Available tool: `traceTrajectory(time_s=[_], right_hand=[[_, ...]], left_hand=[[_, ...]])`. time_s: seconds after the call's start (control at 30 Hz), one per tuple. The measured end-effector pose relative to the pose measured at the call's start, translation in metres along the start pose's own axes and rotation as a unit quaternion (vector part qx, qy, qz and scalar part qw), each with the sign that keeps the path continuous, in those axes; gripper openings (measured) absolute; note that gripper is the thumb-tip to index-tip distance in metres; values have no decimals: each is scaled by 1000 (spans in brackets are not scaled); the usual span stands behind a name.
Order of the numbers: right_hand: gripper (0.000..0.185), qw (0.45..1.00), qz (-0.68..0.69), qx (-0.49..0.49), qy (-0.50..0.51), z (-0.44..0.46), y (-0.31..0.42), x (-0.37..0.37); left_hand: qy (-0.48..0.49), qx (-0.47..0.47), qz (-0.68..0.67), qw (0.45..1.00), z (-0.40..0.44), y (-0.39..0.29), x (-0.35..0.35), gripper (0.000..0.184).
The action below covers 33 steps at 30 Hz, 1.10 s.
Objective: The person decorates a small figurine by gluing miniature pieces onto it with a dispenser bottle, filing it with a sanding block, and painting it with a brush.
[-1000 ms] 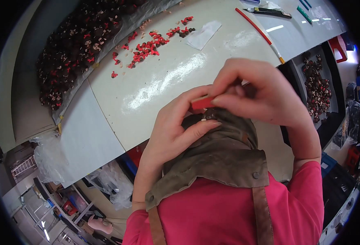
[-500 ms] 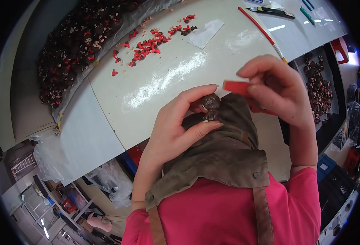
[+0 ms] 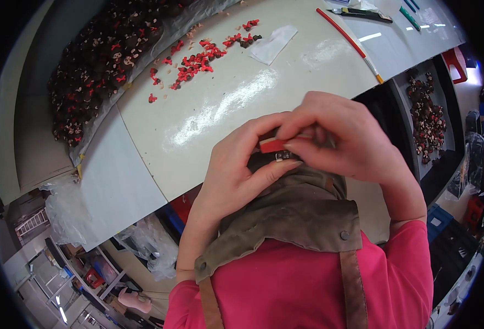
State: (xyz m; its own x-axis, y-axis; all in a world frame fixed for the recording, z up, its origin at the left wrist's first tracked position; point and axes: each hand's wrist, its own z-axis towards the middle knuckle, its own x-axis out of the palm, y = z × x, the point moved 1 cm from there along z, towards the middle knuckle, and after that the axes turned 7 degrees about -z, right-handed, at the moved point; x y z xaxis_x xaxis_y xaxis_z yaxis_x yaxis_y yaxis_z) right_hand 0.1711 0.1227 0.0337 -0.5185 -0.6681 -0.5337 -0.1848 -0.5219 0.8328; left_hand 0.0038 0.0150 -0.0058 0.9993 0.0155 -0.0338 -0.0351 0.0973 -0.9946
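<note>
My left hand (image 3: pixel 233 167) grips a small dark brown figurine (image 3: pixel 284 156) between thumb and fingers, above the brown apron on my lap. Most of the figurine is covered now by my fingers and by a flat red stick (image 3: pixel 272 146). My right hand (image 3: pixel 343 137) pinches that stick between thumb and fingertips. Its end lies over the figurine's upper part; whether it touches cannot be made out.
Small red-and-brown parts (image 3: pixel 198 66) lie scattered on the white table (image 3: pixel 214 142), beside a white cloth or paper (image 3: pixel 273 45). A red-handled paintbrush (image 3: pixel 349 41) and a cutter knife (image 3: pixel 362 15) lie farther right. Heaped figurines (image 3: pixel 102 71) fill the left; more pieces (image 3: pixel 427 120) sit right.
My right hand has moved left and down, bringing the red stick from beside the figurine onto it. My left hand has stayed nearly in place.
</note>
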Motion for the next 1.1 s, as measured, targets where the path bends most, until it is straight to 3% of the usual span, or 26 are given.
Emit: traceTrajectory(time_s=[0.13,0.2,0.37,0.4,0.63,0.77,0.87,0.9,1.0,1.03,1.1], right_hand=[[14,1000,-21,18,-1,1,-2,-15],[13,994,62,82,-25,-6,-9,-26],[16,990,120,20,-74,-1,-1,-19],[16,993,88,-39,-63,2,-7,-14],[17,999,-27,33,20,-9,-10,-29],[18,984,158,68,-52,-10,-4,-25],[17,997,52,-32,-54,2,-1,-6],[17,1000,0,8,-2,1,0,-4],[18,998,-44,-26,22,-4,-6,-21],[19,998,-56,7,9,-8,-6,-29],[19,999,6,51,-11,-16,-17,-39]], left_hand=[[-10,-28,-3,1000,-3,-3,-2,56],[-4,-20,-16,1000,-2,-2,-4,56],[-7,-22,-21,999,-3,-2,-3,56],[-11,-25,-22,999,-3,-2,-3,56],[-7,-46,-35,998,-3,-4,-4,57],[-1,-41,-29,999,-3,-2,-3,56],[-9,-40,-31,999,-3,-4,-3,56],[-15,-35,-48,998,-3,-2,-1,56],[-16,-53,-71,996,-4,-2,-3,56],[-13,-62,-74,995,-4,-3,-4,56],[21,-70,-44,996,-2,-7,-7,56]])
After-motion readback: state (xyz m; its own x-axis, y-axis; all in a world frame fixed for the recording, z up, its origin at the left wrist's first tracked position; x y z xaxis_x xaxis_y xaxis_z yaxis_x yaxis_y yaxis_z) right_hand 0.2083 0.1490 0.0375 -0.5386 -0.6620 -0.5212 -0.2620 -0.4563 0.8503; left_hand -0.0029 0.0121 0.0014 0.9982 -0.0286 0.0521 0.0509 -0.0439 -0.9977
